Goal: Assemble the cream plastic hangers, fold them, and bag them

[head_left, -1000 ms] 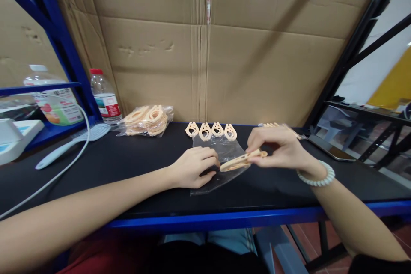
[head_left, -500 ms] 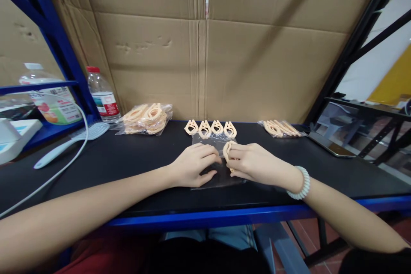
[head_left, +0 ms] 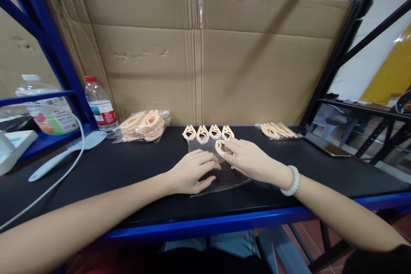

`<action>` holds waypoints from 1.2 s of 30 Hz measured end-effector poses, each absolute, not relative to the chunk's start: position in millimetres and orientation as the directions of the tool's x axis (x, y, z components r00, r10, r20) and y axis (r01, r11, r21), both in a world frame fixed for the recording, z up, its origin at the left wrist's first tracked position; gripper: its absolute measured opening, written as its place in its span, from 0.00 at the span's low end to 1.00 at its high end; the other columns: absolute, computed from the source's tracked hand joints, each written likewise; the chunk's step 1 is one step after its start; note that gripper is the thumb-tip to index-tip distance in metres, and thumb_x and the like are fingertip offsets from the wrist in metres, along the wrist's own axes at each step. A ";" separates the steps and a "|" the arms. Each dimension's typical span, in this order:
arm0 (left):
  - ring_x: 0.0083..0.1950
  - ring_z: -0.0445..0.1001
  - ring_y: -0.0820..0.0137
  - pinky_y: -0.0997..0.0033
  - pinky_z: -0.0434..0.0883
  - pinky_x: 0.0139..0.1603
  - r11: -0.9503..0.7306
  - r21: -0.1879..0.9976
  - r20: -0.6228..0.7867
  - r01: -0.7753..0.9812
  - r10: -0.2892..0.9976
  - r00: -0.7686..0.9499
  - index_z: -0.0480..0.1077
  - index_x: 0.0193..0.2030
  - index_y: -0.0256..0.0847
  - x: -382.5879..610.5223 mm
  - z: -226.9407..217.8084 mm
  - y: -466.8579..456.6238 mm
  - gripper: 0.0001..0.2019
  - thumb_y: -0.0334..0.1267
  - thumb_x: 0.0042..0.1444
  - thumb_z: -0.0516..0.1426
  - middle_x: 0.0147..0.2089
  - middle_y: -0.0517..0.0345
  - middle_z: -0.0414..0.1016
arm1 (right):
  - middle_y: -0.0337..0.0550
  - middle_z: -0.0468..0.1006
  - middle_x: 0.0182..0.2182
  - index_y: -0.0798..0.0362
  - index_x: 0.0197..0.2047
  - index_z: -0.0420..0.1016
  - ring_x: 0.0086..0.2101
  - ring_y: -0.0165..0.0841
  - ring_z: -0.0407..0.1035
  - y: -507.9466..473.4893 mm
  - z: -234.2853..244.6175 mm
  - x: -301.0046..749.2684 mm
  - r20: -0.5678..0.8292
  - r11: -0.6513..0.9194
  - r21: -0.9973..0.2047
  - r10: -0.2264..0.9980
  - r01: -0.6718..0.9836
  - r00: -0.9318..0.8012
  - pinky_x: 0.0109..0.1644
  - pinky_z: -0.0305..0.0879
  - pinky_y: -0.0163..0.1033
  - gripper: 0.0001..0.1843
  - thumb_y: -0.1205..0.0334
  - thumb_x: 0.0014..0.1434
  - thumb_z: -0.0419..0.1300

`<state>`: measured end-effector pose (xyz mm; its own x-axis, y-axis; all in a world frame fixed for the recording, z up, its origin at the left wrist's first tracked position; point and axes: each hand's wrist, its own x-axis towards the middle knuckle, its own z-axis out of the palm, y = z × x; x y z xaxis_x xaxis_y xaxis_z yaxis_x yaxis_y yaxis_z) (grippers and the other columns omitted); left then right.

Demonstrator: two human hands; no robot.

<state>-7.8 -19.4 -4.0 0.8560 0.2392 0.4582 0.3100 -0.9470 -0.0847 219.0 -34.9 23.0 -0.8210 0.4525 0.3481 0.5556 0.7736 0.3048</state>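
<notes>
My left hand [head_left: 192,170] rests curled on a clear plastic bag [head_left: 224,177] lying flat on the black bench top [head_left: 128,167], fingers pinching the bag's edge. My right hand [head_left: 248,159] lies over the bag and holds a peach hair clip [head_left: 220,147] at its upper end, fingers closed on it. Just behind the bag, several more peach clips [head_left: 208,132] lie in a row.
A bag of peach clips [head_left: 143,123] sits at the back left, a smaller one [head_left: 276,130] at the back right. A water bottle [head_left: 99,103], a pale hairbrush [head_left: 64,154] and a white cable [head_left: 54,177] lie left. Cardboard sheets [head_left: 199,60] wall the back. A phone [head_left: 326,147] lies right.
My right hand brought the clip from the air down onto the bag, then slid it up toward the row of clips. My left hand stayed on the bag.
</notes>
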 end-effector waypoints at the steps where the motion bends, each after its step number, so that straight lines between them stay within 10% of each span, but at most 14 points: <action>1: 0.44 0.70 0.65 0.65 0.65 0.45 -0.948 -0.082 0.456 0.307 0.238 0.858 0.66 0.46 0.39 -8.0 -4.0 -19.3 0.10 0.35 0.59 0.51 0.44 0.50 0.72 | 0.47 0.69 0.39 0.56 0.34 0.68 0.39 0.36 0.64 -29.0 25.1 222.1 0.368 0.814 0.202 0.452 0.545 -0.812 0.41 0.65 0.41 0.04 0.65 0.59 0.58; 5: 0.44 0.70 0.66 0.66 0.65 0.45 -0.954 -0.069 0.444 0.290 0.231 0.866 0.66 0.46 0.39 -8.3 -3.8 -18.9 0.10 0.34 0.59 0.50 0.45 0.50 0.72 | 0.46 0.71 0.39 0.55 0.42 0.68 0.40 0.33 0.66 18.5 20.1 245.1 0.533 0.818 -0.103 0.527 0.567 -0.663 0.46 0.66 0.42 0.09 0.67 0.65 0.47; 13: 0.44 0.70 0.67 0.67 0.65 0.46 -0.961 -0.056 0.424 0.273 0.224 0.877 0.66 0.46 0.39 -7.4 -1.6 -20.5 0.09 0.33 0.59 0.50 0.45 0.51 0.71 | 0.45 0.41 0.68 0.43 0.66 0.52 0.65 0.43 0.37 97.6 -24.2 273.4 0.178 0.673 0.073 0.717 0.736 -0.674 0.62 0.49 0.54 0.46 0.85 0.46 0.44; 23: 0.44 0.70 0.66 0.67 0.66 0.47 -0.959 -0.066 0.422 0.276 0.224 0.879 0.67 0.46 0.39 -7.4 -1.7 -20.2 0.09 0.34 0.60 0.50 0.45 0.51 0.72 | 0.49 0.49 0.66 0.47 0.61 0.60 0.65 0.44 0.38 96.0 -10.5 278.8 0.151 0.649 -0.040 0.756 0.760 -0.638 0.63 0.47 0.56 0.25 0.70 0.61 0.50; 28: 0.44 0.70 0.66 0.67 0.66 0.46 -0.958 -0.070 0.420 0.278 0.224 0.879 0.67 0.46 0.40 -7.2 -1.9 -20.4 0.09 0.33 0.59 0.50 0.45 0.52 0.72 | 0.50 0.70 0.53 0.52 0.52 0.68 0.54 0.41 0.63 85.1 2.9 279.9 0.197 0.692 -0.104 0.718 0.714 -0.668 0.58 0.56 0.54 0.15 0.62 0.62 0.52; 36: 0.44 0.71 0.67 0.67 0.67 0.46 -0.959 -0.032 0.427 0.282 0.242 0.871 0.67 0.46 0.40 -8.0 -0.3 -21.5 0.12 0.30 0.60 0.47 0.46 0.51 0.72 | 0.52 0.65 0.58 0.54 0.61 0.61 0.55 0.40 0.62 85.9 8.2 321.3 0.101 0.609 -0.146 0.793 0.780 -0.600 0.58 0.59 0.44 0.36 0.68 0.48 0.60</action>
<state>-8.0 -21.5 -0.3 0.8715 0.2416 0.4268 0.2816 -0.9590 -0.0321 321.3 85.9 8.2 -0.6003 0.7934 0.1007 0.7799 0.6086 -0.1460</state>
